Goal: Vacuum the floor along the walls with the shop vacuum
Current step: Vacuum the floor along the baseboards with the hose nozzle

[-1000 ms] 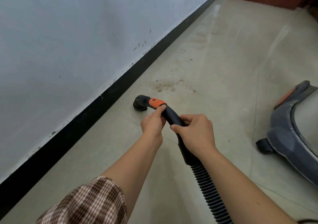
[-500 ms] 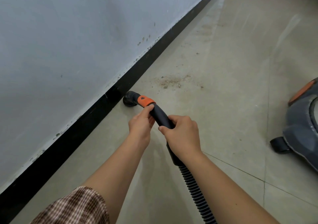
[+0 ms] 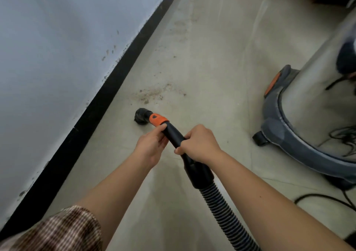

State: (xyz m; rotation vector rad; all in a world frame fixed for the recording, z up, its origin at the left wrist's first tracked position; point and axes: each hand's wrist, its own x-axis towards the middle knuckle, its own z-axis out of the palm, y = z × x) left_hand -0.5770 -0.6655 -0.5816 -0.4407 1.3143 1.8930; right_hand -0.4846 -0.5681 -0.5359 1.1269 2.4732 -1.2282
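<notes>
— So, from the head view, where is the nozzle sitting?

— Off the wall now. Half a second ago the black round nozzle [image 3: 141,115] was tucked against the black baseboard strip [image 3: 91,119]. Now it rests on the beige tiled floor [image 3: 212,57], apart from that strip and just short of the brown patch of grit [image 3: 154,94].

— And the hands?

— Same hold as before. The left hand [image 3: 152,146] has its fingers [image 3: 159,128] clamped on the black rigid tube [image 3: 173,135] right behind the orange plastic collar [image 3: 158,120]. The right hand [image 3: 200,144] is wrapped round the tube farther back, just ahead of the black ribbed hose [image 3: 221,208].

— Anything else shifted?

— The silver shop vacuum canister [image 3: 312,106] fills more of the right side, with a black cable [image 3: 327,196] trailing beside it.

— Meaning?

— I judge the edge stroke here is finished and the grit patch comes next. The floor along the baseboard farther ahead shows specks, so it looks not yet covered.
</notes>
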